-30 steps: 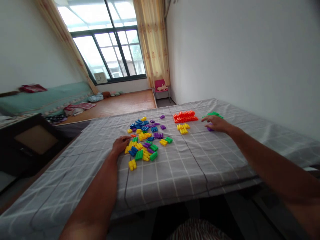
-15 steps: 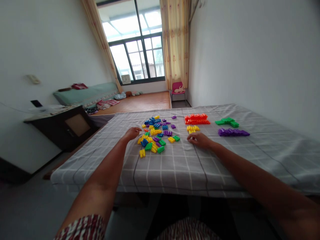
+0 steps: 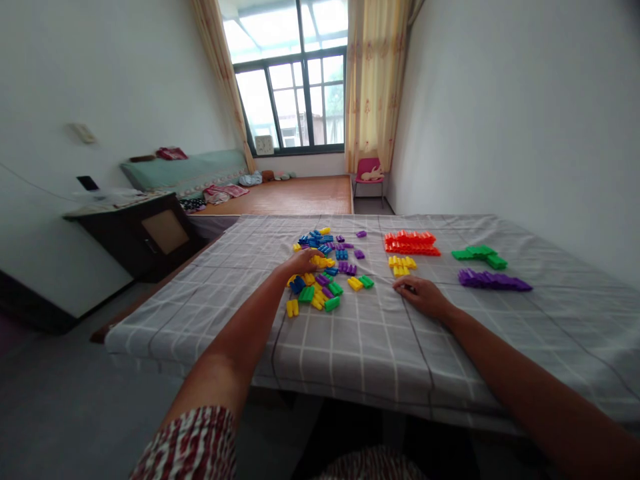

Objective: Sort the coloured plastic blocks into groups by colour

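Observation:
My left hand (image 3: 303, 261) reaches over the mixed pile of small blocks, its fingertips at a yellow block (image 3: 323, 263) and closed on it. Blue blocks (image 3: 315, 239), a green block (image 3: 333, 304) and purple blocks (image 3: 347, 268) lie around it. My right hand (image 3: 420, 293) rests on the cloth with fingers curled together; whether anything small is between them cannot be seen. Just beyond it sits a group of yellow blocks (image 3: 401, 265). Behind that stand red-orange blocks (image 3: 411, 243) in rows.
Green blocks (image 3: 481, 255) and a purple row (image 3: 494, 280) lie at the right on the grey checked cloth (image 3: 350, 353). A dark cabinet (image 3: 145, 233) stands left of the table. Farther back are a bed (image 3: 300, 195) and a pink chair (image 3: 369, 171).
My left hand has moved right, from the pile's left edge to over the yellow blocks. My right hand stays below the yellow group. The camera view has shifted a little.

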A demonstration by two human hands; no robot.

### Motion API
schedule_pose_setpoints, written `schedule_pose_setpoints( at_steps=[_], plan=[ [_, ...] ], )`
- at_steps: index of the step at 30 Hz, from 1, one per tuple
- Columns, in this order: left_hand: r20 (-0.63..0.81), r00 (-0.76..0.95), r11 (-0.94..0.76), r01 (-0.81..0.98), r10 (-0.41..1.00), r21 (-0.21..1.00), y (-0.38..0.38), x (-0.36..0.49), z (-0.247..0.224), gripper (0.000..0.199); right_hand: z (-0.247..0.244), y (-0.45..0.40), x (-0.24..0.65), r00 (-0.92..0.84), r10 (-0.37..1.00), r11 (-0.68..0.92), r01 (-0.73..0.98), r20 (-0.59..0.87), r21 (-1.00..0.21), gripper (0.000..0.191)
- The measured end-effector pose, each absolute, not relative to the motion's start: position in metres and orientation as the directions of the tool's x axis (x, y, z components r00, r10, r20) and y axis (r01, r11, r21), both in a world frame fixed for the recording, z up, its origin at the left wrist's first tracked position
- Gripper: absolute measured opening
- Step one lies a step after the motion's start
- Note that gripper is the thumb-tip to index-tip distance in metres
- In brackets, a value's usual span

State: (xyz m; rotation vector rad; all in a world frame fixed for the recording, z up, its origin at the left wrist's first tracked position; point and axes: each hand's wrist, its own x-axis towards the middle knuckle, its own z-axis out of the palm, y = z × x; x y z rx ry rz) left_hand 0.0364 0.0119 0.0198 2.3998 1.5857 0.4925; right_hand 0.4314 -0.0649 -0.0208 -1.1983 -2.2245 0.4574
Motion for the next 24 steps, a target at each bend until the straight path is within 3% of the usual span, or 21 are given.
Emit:
schedule_pose_setpoints(
  at_steps=[7,11,19,24],
  plan=[
    [0.313,0.145,-0.276,0.86,0.939,0.43,0.021,0.024,0.002,0.043,-0.017,-0.067,0.43,-0.384,0.874,0.486,0.674,0.298,-0.557,0.023],
    [0.354,0.223,-0.391,0.755,0.908,0.527,0.022,0.023,-0.003,0.032,-0.016,-0.067,0.431,-0.342,0.902,0.433,0.708,0.266,-0.559,0.025],
    [0.397,0.33,-0.513,0.626,0.856,0.587,0.014,0.03,-0.003,0.054,-0.019,-0.066,0.433,-0.273,0.929,0.37,0.721,0.25,-0.586,0.025],
    [0.358,0.261,-0.432,0.698,0.896,0.571,0.004,0.033,0.001,0.025,-0.021,-0.064,0.432,-0.257,0.925,0.377,0.715,0.28,-0.589,0.026]
  ],
)
